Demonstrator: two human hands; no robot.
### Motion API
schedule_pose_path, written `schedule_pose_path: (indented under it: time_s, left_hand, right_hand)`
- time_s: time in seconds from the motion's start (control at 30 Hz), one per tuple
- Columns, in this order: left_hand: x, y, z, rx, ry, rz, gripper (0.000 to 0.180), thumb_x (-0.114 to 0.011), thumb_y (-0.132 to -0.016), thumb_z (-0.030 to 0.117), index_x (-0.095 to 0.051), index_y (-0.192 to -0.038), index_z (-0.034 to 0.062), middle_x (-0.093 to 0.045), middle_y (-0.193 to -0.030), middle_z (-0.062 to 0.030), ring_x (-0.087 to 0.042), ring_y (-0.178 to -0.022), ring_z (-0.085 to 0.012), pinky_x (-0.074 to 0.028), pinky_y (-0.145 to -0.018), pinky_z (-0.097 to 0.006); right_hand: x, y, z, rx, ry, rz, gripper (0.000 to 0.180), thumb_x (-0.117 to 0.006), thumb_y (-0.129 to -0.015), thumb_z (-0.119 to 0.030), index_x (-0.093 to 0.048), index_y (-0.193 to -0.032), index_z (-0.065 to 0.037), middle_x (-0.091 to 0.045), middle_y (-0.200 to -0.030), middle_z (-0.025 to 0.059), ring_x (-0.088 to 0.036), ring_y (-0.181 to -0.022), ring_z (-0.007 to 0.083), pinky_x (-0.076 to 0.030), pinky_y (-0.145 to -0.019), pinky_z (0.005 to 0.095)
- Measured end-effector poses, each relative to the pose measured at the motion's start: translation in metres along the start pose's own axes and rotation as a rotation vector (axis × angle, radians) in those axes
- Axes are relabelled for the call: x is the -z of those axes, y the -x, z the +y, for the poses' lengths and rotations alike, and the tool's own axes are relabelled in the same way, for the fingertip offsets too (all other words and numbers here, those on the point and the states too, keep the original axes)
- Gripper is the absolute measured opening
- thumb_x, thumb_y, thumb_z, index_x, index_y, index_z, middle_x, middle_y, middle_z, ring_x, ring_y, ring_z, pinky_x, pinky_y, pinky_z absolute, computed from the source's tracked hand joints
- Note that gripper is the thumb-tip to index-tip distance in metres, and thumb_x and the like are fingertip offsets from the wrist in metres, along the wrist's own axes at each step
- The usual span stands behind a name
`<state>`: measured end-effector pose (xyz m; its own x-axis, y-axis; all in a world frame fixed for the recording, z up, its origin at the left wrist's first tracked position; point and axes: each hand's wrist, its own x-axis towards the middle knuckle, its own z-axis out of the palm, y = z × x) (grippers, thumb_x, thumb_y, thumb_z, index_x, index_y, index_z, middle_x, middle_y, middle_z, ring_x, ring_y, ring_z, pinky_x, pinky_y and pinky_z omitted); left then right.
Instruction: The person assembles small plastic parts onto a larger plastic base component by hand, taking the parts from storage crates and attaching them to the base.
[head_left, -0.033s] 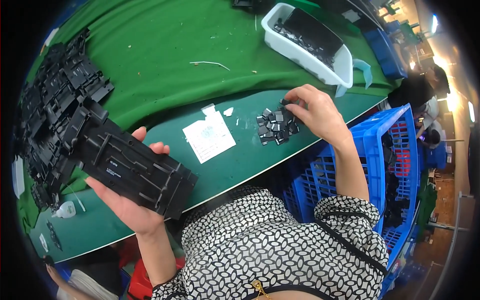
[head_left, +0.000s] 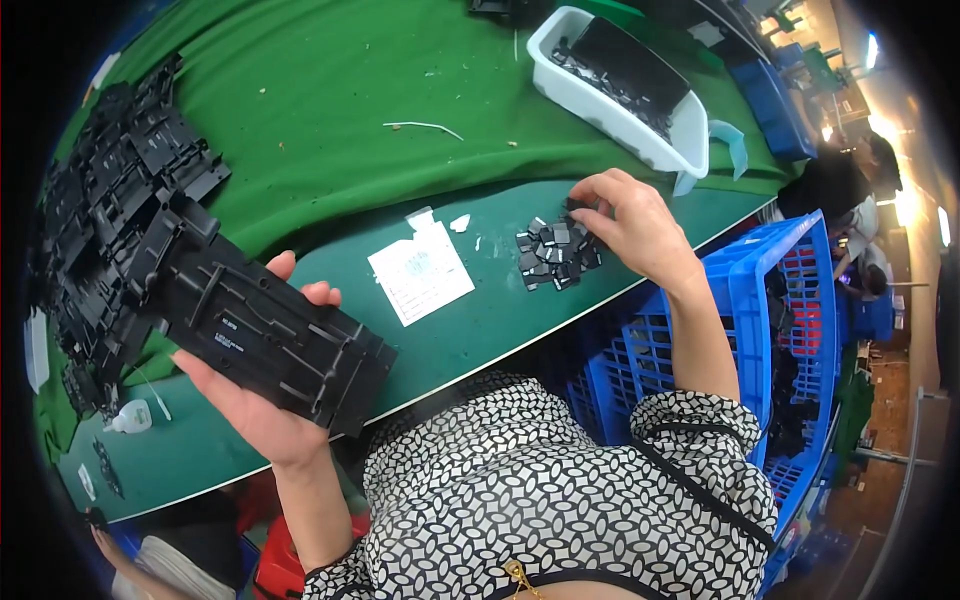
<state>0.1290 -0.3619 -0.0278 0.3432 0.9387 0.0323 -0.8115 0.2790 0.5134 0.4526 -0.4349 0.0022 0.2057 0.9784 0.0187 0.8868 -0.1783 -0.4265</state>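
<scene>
My left hand (head_left: pixel 250 415) is wrapped round a long black moulded plastic part (head_left: pixel 265 325), its ribbed side turned up and one end tilted toward the table's front edge. At the right, my right hand (head_left: pixel 637 228) pinches a small black piece (head_left: pixel 574 204) between thumb and fingertips; the fingers partly hide it. Just below those fingertips, a pile of small flat black pieces (head_left: pixel 553 255) lies on the green tabletop (head_left: pixel 440 335). Left of that pile rests a white paper slip (head_left: pixel 420 272) with a few torn white scraps beside it.
More black plastic parts (head_left: pixel 120 180) are heaped at the left on a green cloth (head_left: pixel 330 90). A white bin (head_left: pixel 690 140) with small black pieces stands at the far right. A blue crate (head_left: pixel 745 300) is against the table's right front edge. A small white bottle (head_left: pixel 132 417) lies at left.
</scene>
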Motion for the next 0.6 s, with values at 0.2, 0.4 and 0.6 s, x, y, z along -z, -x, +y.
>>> schedule_pose_path:
  time_s: [0.2, 0.4, 0.6]
  left_hand:
    - [0.006, -0.002, -0.003, 0.002, 0.012, 0.027, 0.081, -0.021, -0.092, 0.067, -0.033, -0.139, 0.0022, -0.047, -0.130, -0.0233, -0.059, -0.098, -0.0347, -0.048, -0.088, -0.045]
    - [0.006, -0.005, -0.004, 0.022, -0.026, 0.049, 0.081, -0.019, -0.092, 0.067, -0.035, -0.138, 0.0018, -0.047, -0.130, -0.0235, -0.060, -0.097, -0.0331, -0.047, -0.089, -0.045]
    - [0.010, -0.006, -0.004, 0.011, -0.056, 0.074, 0.080, -0.019, -0.092, 0.066, -0.035, -0.138, 0.0026, -0.049, -0.129, -0.0235, -0.061, -0.097, -0.0338, -0.049, -0.086, -0.045]
  right_hand:
    - [0.004, -0.012, -0.003, -0.036, 0.031, -0.117, 0.018, -0.066, -0.078, -0.007, -0.062, -0.093, 0.001, -0.057, -0.081, 0.0094, -0.056, -0.069, 0.0174, -0.047, -0.064, 0.0304]
    - [0.003, -0.008, -0.005, -0.009, -0.045, -0.073, 0.014, -0.065, -0.079, -0.005, -0.058, -0.090, 0.000, -0.057, -0.077, 0.0071, -0.055, -0.068, 0.0141, -0.045, -0.061, 0.0285]
    - [-0.003, -0.004, -0.025, 0.010, -0.433, -0.010, 0.008, -0.063, -0.083, -0.001, -0.057, -0.088, 0.000, -0.061, -0.080, 0.0059, -0.059, -0.069, 0.0121, -0.047, -0.062, 0.0235]
